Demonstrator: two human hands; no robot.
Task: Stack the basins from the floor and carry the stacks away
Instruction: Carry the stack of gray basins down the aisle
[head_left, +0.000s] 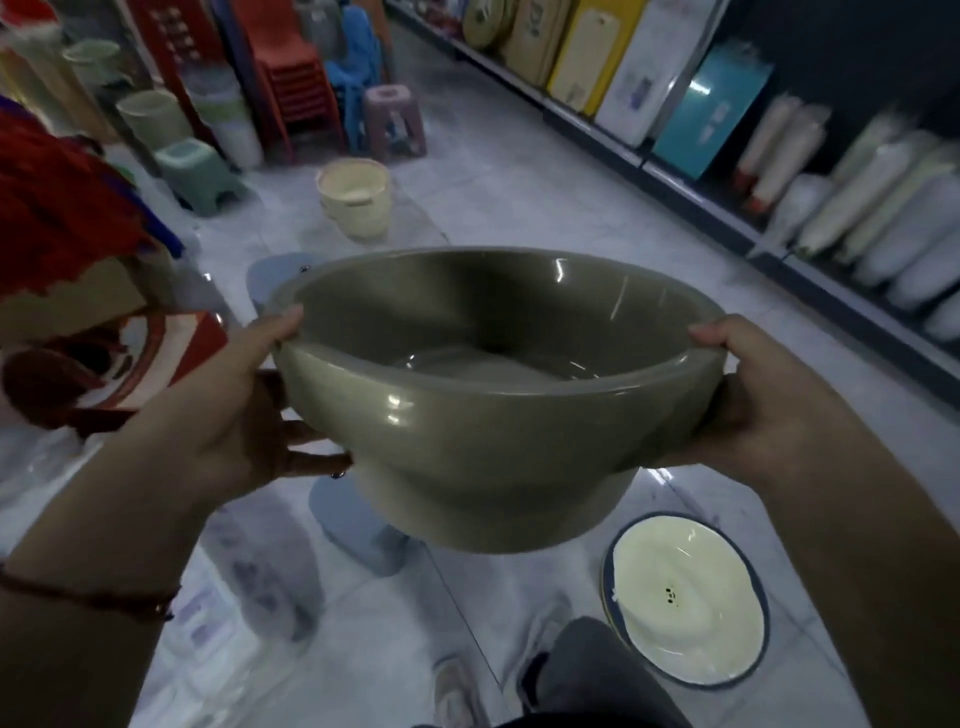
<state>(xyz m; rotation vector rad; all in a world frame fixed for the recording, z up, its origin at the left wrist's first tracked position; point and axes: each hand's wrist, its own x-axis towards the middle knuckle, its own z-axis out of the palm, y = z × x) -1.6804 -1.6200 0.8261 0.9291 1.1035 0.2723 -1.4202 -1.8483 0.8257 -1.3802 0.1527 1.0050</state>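
Left hand: grips the basin's left rim, thumb over the top edge, fingers curled under against the outer wall; a thin red cord sits round the wrist.
Right hand: grips the right rim the same way, thumb on top, the rest of the fingers hidden behind the wall.
Basin: olive-grey, glossy, deep, with a stepped narrower base; held up in the air between the two hands, mouth tipped toward the person, nothing inside. Whether it is one basin or several nested I cannot tell.
Legs: a grey trouser leg and a pale shoe at the bottom edge, standing on the floor.
Cream basin: wide, shallow, dark blue rim, lies on the floor just right of the leg, below the held basin.
Blue stool: on the floor under the held basin, partly hidden by it.
Floor: pale shiny tiles, glare in places.
Cream bucket: stands further along the aisle, beyond the held basin, well apart from it.
Green stool: left of the bucket, near stacked pale bins.
Chairs: red and blue stacks at the far end, with a pink stool in front.
Shelf: runs down the right side, holding flat boards and wrapped rolls.
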